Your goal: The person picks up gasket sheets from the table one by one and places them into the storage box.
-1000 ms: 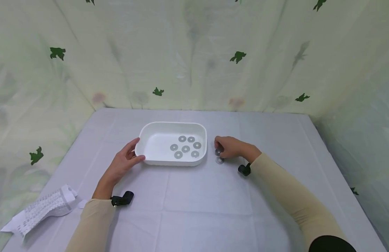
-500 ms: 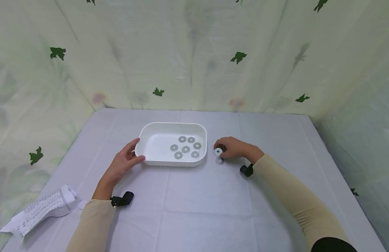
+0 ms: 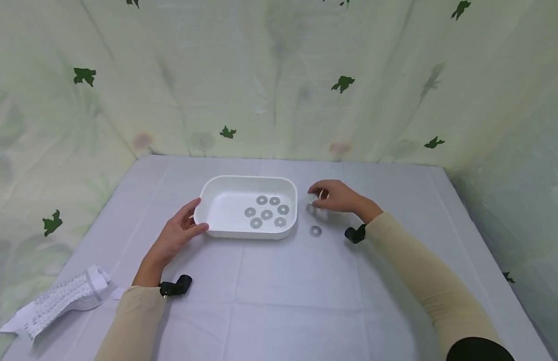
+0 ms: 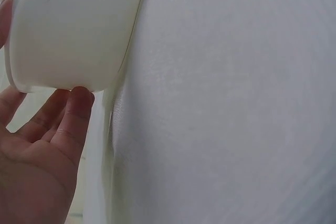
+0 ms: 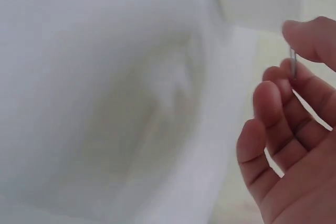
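Note:
A white plastic tray (image 3: 222,208) lies on the table, with several flat grey washers (image 3: 267,215) spread over the right part of its floor. My left hand (image 3: 174,237) grips the tray's left end, thumb near the front corner and fingers along the end wall. To the right of the tray, my right hand (image 3: 337,196) holds a washer (image 5: 293,64) edge-on between thumb and index fingertip, raised above the cloth. One more washer (image 3: 315,231) rests on the cloth nearer the front, apart from the hand.
White cloth (image 3: 297,291) covers the table. At the left front edge lies a crumpled, patterned paper or plastic wrapper (image 3: 64,301). Pale curtains (image 3: 279,85) with green leaf shapes enclose the back and sides.
My right hand has lifted a washer off the cloth and moved away from me with it, uncovering the other washer. The left hand and tray have stayed put.

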{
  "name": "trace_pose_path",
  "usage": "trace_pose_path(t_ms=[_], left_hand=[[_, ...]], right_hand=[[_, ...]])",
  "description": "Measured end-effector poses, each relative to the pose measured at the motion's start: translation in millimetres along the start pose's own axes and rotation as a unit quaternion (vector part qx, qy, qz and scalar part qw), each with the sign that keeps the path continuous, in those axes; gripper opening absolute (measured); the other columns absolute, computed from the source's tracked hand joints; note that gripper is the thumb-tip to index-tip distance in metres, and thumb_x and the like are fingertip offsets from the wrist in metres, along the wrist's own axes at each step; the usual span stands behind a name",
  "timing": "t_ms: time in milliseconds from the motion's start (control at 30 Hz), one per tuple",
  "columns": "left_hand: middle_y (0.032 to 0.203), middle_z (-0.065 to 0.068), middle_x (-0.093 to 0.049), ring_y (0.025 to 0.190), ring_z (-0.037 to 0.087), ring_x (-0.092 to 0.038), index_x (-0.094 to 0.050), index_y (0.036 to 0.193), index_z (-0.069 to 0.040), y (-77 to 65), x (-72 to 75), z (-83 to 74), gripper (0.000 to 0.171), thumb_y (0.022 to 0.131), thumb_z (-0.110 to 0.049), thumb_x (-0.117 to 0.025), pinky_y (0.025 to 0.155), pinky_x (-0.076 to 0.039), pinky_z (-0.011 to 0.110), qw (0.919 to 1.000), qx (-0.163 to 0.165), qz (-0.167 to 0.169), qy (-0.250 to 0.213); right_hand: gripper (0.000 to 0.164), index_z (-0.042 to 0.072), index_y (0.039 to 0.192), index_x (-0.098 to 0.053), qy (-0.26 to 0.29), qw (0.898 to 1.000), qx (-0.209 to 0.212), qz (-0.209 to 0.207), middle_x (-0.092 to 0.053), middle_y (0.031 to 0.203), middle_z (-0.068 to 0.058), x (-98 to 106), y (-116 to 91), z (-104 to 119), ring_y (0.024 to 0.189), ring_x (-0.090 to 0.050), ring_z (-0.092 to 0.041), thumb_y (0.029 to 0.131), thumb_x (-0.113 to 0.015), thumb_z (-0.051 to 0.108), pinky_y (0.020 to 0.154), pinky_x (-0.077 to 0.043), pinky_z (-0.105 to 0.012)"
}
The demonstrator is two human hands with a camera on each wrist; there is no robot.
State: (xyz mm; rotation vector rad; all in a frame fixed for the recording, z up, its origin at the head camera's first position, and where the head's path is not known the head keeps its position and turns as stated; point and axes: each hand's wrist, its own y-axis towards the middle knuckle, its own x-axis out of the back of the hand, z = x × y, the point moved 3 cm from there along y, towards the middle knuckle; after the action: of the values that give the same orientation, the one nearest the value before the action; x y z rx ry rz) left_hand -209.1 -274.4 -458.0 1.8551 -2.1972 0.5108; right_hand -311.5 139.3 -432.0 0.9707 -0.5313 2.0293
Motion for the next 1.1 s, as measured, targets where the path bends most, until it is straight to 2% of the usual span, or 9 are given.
trace_pose_path(t_ms=[200, 433, 700, 933, 1100], left_hand=[[0.163, 0.019, -0.025, 0.147, 0.04, -0.034, -0.017, 0.16, -0.017, 0.4, 0.0, 2.7, 0.087, 0.093, -0.026, -0.071, 0.086, -0.043, 0.0, 1.0, -0.001, -0.002, 0.002], [0.164, 0.019, -0.024, 0.148, 0.041, -0.032, -0.017, 0.16, -0.018, -1.8, -1.1, 0.8, 0.086, 0.093, -0.023, -0.07, 0.086, -0.042, 0.0, 1.0, 0.001, -0.002, 0.002], [0.164, 0.018, -0.024, 0.148, 0.04, -0.032, -0.017, 0.16, -0.018, -2.2, -0.1, 0.2, 0.085, 0.094, -0.022, -0.069, 0.085, -0.041, 0.0, 1.0, 0.002, -0.004, 0.006], [0.165, 0.016, -0.024, 0.149, 0.038, -0.03, -0.017, 0.16, -0.02, 0.1, 0.6, 1.5, 0.084, 0.094, -0.024, -0.069, 0.087, -0.04, 0.0, 0.9998, 0.009, -0.003, 0.017], [0.165, 0.016, -0.022, 0.15, 0.039, -0.028, -0.016, 0.16, -0.018, -0.1, 0.6, 0.2, 0.086, 0.094, -0.026, -0.07, 0.093, -0.042, 0.002, 0.9998, 0.008, 0.0, 0.021]], right_hand=[[0.037, 0.006, 0.123, -0.066, 0.01, 0.999, 0.021, -0.043, -0.068, 0.114, -0.01, 14.4, 15.9, 18.3, 0.095, -0.061, -0.022, 0.089, -0.072, 0.019, 0.086, -0.052, -0.037], [0.037, 0.008, 0.124, -0.065, 0.022, 0.999, 0.025, -0.038, -0.067, 0.114, -0.009, 19.2, 38.6, 50.4, 0.097, -0.06, -0.022, 0.09, -0.071, 0.022, 0.087, -0.051, -0.036], [0.037, 0.01, 0.126, -0.065, 0.033, 0.999, 0.019, -0.02, -0.067, 0.115, -0.009, 10.6, 64.0, 78.3, 0.1, -0.061, -0.022, 0.091, -0.07, 0.022, 0.088, -0.052, -0.032], [0.035, 0.012, 0.124, -0.066, 0.05, 0.999, 0.01, -0.015, -0.067, 0.112, -0.006, -1.8, 78.7, 90.6, 0.098, -0.061, -0.019, 0.092, -0.071, 0.022, 0.085, -0.052, -0.028], [0.035, 0.012, 0.124, -0.066, 0.054, 0.998, 0.018, -0.013, -0.067, 0.109, -0.006, -11.6, 87.3, 99.5, 0.097, -0.061, -0.018, 0.091, -0.071, 0.022, 0.083, -0.051, -0.026]])
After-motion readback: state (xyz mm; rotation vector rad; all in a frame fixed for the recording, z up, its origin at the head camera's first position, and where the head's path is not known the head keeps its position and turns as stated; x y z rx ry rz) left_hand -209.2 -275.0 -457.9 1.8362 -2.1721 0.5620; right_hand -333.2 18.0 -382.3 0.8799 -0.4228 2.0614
